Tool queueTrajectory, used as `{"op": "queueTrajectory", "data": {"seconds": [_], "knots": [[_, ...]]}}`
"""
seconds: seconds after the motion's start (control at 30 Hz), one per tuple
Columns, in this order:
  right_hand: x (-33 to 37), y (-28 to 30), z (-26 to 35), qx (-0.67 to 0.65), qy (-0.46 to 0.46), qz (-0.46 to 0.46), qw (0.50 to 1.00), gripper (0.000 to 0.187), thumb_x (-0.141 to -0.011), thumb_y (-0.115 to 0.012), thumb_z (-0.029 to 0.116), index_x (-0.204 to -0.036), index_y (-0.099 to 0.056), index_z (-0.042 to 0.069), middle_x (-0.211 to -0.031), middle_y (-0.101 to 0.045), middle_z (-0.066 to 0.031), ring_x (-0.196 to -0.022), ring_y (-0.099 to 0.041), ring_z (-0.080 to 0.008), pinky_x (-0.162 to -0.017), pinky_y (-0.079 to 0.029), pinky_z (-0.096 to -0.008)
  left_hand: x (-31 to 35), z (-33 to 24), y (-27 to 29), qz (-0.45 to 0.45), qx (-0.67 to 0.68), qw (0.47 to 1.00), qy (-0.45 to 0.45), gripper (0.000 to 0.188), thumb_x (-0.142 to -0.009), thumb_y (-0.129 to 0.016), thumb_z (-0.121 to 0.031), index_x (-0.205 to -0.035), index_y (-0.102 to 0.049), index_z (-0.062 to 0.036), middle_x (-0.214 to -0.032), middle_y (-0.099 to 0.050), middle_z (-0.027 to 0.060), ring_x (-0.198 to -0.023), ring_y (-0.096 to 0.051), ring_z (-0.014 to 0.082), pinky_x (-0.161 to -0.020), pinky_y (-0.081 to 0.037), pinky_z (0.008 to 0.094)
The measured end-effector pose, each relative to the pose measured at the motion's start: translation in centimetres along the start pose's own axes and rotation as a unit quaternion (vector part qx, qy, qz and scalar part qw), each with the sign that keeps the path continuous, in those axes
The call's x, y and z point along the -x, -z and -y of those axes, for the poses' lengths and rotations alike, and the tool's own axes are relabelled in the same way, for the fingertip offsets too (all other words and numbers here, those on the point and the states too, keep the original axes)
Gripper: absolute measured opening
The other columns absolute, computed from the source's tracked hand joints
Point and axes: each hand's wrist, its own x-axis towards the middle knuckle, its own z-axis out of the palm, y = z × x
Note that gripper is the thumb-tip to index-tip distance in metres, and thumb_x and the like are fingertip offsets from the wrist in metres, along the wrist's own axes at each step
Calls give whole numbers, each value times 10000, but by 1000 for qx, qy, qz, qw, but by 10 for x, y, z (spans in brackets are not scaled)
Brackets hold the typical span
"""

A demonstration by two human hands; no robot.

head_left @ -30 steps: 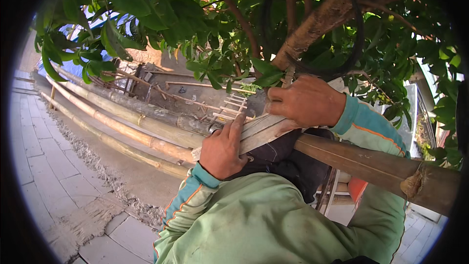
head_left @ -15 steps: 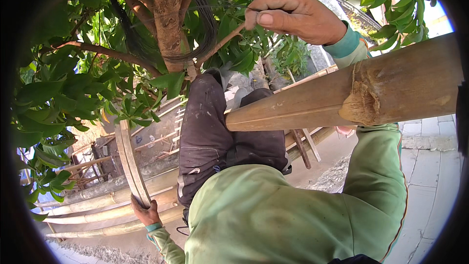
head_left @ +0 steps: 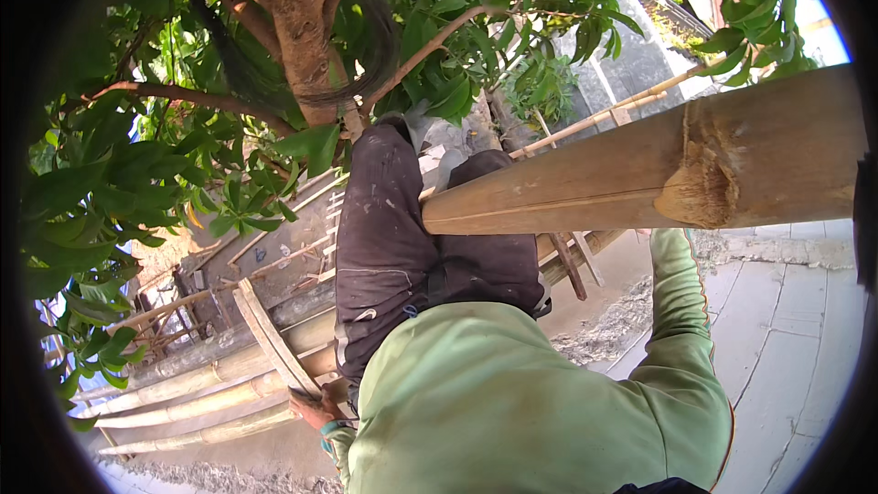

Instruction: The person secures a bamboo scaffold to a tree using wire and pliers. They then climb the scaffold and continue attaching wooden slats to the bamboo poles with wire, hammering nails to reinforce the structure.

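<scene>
At the lower left, my left hand point(head_left: 317, 410) is closed around the lower end of a grooved wooden strip point(head_left: 272, 334), which slants up and to the left. A thick bamboo pole point(head_left: 558, 201) crosses in front of me from the right, its narrower-looking end over my thighs. My right sleeve point(head_left: 681, 293) runs up under this pole, which hides my right hand. Near the tree trunk hangs a coil of thin dark wire point(head_left: 389, 46), blurred now.
A leafy tree trunk point(head_left: 302, 27) with side branches stands ahead. Several bamboo poles point(head_left: 210, 400) lie horizontally at the left, with thin wooden framing far below. Pale slabs point(head_left: 777, 348) spread on the right. My legs point(head_left: 389, 247) hang over the drop.
My right hand, earlier pinching the thin wire above the bamboo pole, has dropped out of sight behind it. My left hand has brought the wooden strip inward, nearer my hip.
</scene>
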Motion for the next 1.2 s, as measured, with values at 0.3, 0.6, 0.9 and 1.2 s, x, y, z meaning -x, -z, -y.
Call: {"op": "queueTrajectory", "data": {"seconds": [0.3, 0.6, 0.9, 1.2], "knots": [[-81, -55, -123, -39, -82, 24, 996, 279, -1083, -520, 262, -1124, -611, 2, -791, -561, -55, -613, -474, -100, -555, -438, -245, 3, 27, 15, -32, -24, 999, 13, 965, -699, -891, -299, -1519, -398, -179, -1341, -551, 187, -1184, -584, 443, -980, -515, 510], [-93, -93, 47, -216, 173, 125, 953, 282, -1098, -491, 274, -1150, -572, 10, -794, -539, -62, -589, -467, -109, -543, -448, -233, 44, 134, -62, -326, 220, 904, 167, 733, -929, -721, -336, -1509, -429, 4, -1447, -515, 266, -1301, -540, 409, -1081, -441, 465], [-28, -133, 170, -373, 363, 337, 784, 285, -1112, -461, 286, -1177, -534, 19, -796, -517, -68, -565, -460, -117, -531, -458, -221, -14, 130, -3, 0, 412, 849, 331, 845, -939, -507, -718, -1123, -718, 79, -1029, -736, 232, -983, -701, 308, -907, -519, 412], [5, -147, 201, -362, 449, 372, 727, 233, -1087, -504, 282, -1114, -582, 64, -761, -546, -44, -546, -453, -111, -535, -437, -235, -47, 125, -26, -17, 249, 925, 288, 922, -875, -543, -746, -1208, -672, 104, -1198, -669, 353, -1205, -630, 471, -1022, -470, 476]]}}
